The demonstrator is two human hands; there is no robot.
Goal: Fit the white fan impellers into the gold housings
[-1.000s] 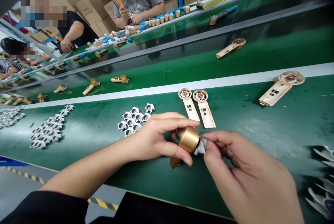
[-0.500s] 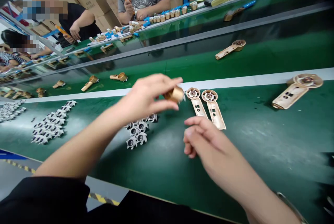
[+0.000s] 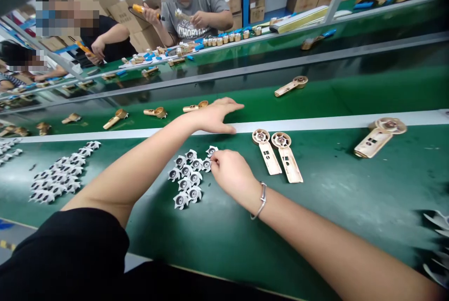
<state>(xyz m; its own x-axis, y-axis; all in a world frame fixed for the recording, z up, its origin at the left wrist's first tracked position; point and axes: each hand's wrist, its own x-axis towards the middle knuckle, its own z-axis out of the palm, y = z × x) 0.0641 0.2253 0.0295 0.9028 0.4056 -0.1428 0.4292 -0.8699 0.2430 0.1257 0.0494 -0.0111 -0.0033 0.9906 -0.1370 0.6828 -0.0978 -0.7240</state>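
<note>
- Reaching out across a white strip point(image 3: 301, 125), the left hand point(image 3: 215, 116) keeps its grip spread, fingers straight and holding nothing.
- A gold handle part point(image 3: 195, 106) lies on the far green belt point(image 3: 351, 93), just beside the left grip's fingertips, and two more gold handle parts point(image 3: 155, 112) lie farther left of that grip.
- The right hand point(image 3: 232, 175), with a silver bangle point(image 3: 261, 200) on its wrist, has its grip curled and drawn together against a cluster of white finned parts point(image 3: 185, 175) with dark round centres. The fingers touch the cluster's right edge, but whether they pinch a piece is too hidden to tell.
- Two flat tan handle plates point(image 3: 266, 151) lie side by side to the right of the right grip, on the green table point(image 3: 333, 207), and a larger tan plate point(image 3: 380, 136) lies well beyond them.
- More white finned parts point(image 3: 54, 175) lie in a loose group well left of the right grip.
- Across the belts, a person in a grey T-shirt point(image 3: 194, 9) holds an orange-handled tool point(image 3: 145, 11), beside a row of small gold parts point(image 3: 224, 37).
</note>
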